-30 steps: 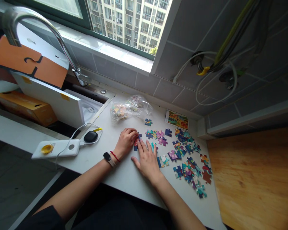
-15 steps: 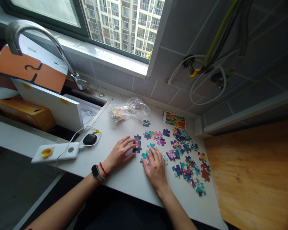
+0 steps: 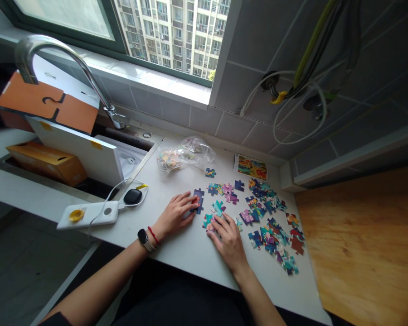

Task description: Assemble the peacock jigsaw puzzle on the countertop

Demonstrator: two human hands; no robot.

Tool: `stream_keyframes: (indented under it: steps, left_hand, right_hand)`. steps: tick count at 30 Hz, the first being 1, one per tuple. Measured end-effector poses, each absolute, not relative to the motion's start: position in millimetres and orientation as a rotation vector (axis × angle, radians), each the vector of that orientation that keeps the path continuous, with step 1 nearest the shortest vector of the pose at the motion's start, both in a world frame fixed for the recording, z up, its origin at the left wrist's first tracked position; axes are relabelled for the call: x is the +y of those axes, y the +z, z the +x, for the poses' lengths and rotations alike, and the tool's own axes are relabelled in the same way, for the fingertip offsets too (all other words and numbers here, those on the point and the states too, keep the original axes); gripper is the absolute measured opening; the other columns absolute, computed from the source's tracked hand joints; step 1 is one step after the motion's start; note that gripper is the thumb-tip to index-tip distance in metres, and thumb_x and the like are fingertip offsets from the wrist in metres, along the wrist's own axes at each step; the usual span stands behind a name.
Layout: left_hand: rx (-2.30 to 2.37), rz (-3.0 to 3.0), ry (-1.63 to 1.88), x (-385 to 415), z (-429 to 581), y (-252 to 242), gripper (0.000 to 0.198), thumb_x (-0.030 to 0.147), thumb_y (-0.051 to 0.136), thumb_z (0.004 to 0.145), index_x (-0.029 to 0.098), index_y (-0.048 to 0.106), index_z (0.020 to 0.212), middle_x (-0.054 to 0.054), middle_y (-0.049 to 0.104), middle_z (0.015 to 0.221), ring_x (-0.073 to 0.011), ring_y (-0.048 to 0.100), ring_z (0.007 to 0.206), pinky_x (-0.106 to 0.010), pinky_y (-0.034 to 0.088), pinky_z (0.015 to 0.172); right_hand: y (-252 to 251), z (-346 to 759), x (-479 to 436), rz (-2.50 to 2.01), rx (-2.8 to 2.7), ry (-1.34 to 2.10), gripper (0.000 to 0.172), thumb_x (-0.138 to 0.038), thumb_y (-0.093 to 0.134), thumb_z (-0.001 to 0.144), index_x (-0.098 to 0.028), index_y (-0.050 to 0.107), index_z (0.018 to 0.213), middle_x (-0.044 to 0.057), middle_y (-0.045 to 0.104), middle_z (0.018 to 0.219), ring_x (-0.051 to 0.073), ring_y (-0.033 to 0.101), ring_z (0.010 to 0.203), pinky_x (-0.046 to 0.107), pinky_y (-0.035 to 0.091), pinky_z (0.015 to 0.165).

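Note:
My left hand (image 3: 177, 212) lies palm down, fingers outstretched, with its fingertips on a dark blue joined puzzle section (image 3: 199, 199) bearing a red figure. My right hand (image 3: 228, 240) rests to the right with fingers apart and slightly bent. Its fingertips touch a small group of puzzle pieces and partly cover it. A teal puzzle piece (image 3: 218, 208) shows just beyond these fingers, and a green-teal one (image 3: 208, 222) shows at their left. Farther back are purple puzzle pieces (image 3: 229, 192) and a lone blue piece (image 3: 210, 172).
Loose puzzle pieces (image 3: 272, 233) spread over the counter's right side. Behind them lies a picture card (image 3: 250, 168). A clear plastic bag (image 3: 197, 154) holds more pieces. At left are a white power bank (image 3: 91, 214), a black earphone case (image 3: 132, 196) and a sink with boxes (image 3: 51, 160).
My left fingertips have moved onto the dark blue section. My right hand has drawn back slightly, uncovering more of the teal piece. The whole view has shifted a little.

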State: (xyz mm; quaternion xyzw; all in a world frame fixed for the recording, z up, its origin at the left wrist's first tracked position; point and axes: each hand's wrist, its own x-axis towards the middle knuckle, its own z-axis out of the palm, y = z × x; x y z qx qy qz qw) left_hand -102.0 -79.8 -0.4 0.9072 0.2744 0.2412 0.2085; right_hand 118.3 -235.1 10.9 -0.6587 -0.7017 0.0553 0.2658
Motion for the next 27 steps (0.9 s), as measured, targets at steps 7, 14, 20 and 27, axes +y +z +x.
stream_keyframes:
  steps: [7,14,20,27]
  left_hand:
    - [0.775,2.537,0.671,-79.2,-101.0,1.2,0.024,0.026,0.066,0.100,0.027,0.072,0.122,-0.006,0.068,0.145,-0.0327,0.056,0.143,-0.054,0.050,0.113]
    - [0.765,2.549,0.681,-79.2,-100.8,1.7,0.021,0.026,0.062,0.103,0.026,0.071,0.123,-0.006,0.068,0.146,-0.0312,0.055,0.143,-0.052,0.050,0.113]
    - [0.769,2.537,0.692,-79.7,-100.3,3.8,0.021,0.026,0.063,0.102,0.026,0.071,0.122,-0.006,0.068,0.144,-0.0316,0.056,0.142,-0.052,0.050,0.112]
    - [0.782,2.520,0.685,-79.8,-100.0,5.0,0.022,0.027,0.063,0.102,0.027,0.073,0.122,-0.007,0.068,0.144,-0.0309,0.056,0.142,-0.053,0.050,0.113]
  right_hand:
    - [15.0,134.2,-224.5,-1.792,-1.869,0.147,0.031,-0.021,0.076,0.095,-0.024,0.077,0.126,0.008,0.079,0.127,0.034,0.063,0.128,0.056,0.058,0.106]
    - [17.4,145.8,-216.0,-1.718,-1.832,0.120,0.024,-0.023,0.075,0.097,-0.022,0.078,0.120,0.010,0.079,0.117,0.029,0.068,0.111,0.049,0.061,0.098]
    - [26.9,146.2,-207.4,-1.637,-1.882,0.156,0.019,-0.027,0.074,0.098,-0.023,0.078,0.117,0.010,0.079,0.116,0.028,0.068,0.109,0.048,0.061,0.096]
    - [32.0,137.6,-184.8,-1.619,-1.893,0.116,0.031,-0.032,0.074,0.098,-0.022,0.074,0.128,0.014,0.071,0.134,0.031,0.065,0.123,0.052,0.058,0.104]
